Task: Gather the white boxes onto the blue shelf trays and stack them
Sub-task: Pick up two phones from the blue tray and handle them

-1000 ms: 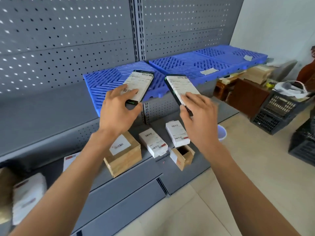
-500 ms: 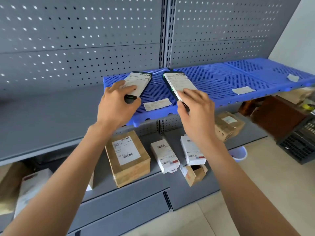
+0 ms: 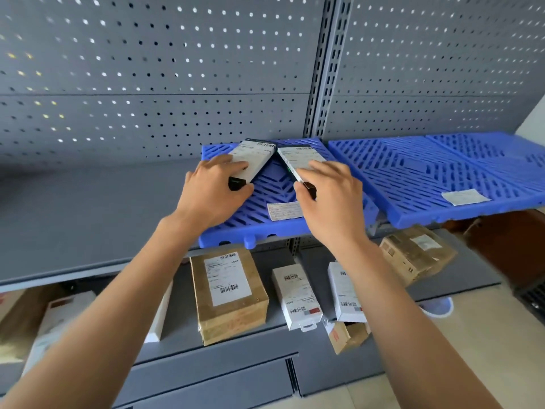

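Down low, under our arms, two white boxes (image 3: 296, 299) lie flat on the gray shelf (image 3: 442, 278), between our wrists. Just left of them sits a brown box (image 3: 233, 296). Higher up, our left hand (image 3: 211, 194) grips a white box with black edges (image 3: 253, 162), fingers on top and thumb below. Our right hand (image 3: 328, 202) grips its twin (image 3: 298, 160) the same way. Both boxes lie low over the blue tray (image 3: 265, 199), far corners almost touching. A paper label (image 3: 284, 210) lies between our hands. Right of our right hand is another blue tray (image 3: 413, 175).
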### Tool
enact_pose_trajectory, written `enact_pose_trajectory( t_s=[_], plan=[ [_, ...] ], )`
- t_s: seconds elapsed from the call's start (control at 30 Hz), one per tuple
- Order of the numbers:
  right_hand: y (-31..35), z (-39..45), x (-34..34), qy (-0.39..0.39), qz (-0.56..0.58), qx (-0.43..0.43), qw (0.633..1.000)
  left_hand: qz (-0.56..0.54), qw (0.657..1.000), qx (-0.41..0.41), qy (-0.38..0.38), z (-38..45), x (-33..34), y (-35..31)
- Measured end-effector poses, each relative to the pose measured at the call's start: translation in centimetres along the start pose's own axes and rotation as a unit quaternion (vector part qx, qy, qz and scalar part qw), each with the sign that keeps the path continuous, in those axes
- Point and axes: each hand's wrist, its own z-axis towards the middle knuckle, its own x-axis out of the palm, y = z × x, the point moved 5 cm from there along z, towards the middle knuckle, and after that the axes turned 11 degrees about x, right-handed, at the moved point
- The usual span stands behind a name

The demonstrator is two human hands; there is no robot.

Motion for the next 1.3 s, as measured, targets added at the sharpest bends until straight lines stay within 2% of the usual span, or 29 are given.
enact_pose_trajectory(
  t_s=[0.2,0.67,0.87,1.07,1.3],
  plan=[
    [-0.3,0.1,-0.1,0.051,0.009,-0.019,0.999,0.040,0.999,-0.025,-0.008,-1.4,-0.6,-1.6],
    [-0.9,-3.6,-3.4,0.073,0.083,-0.110,0.988,0.085,0.991,-0.039,-0.092,-8.6,-3.0,-7.8],
    [0.7,-6.9,-3.5,0.110,0.121,-0.156,0.974,0.079,0.988,-0.083,-0.100,-13.3,-3.5,-9.2],
    [4.8,-10.6,-2.1,0.168,0.136,-0.188,0.958,0.099,0.981,-0.145,-0.080,-19.4,-5.2,-7.6],
    [13.5,-17.6,0.8,0.257,0.123,-0.240,0.928,0.137,0.967,-0.205,-0.064,-29.2,-10.6,-3.9]
  ],
)
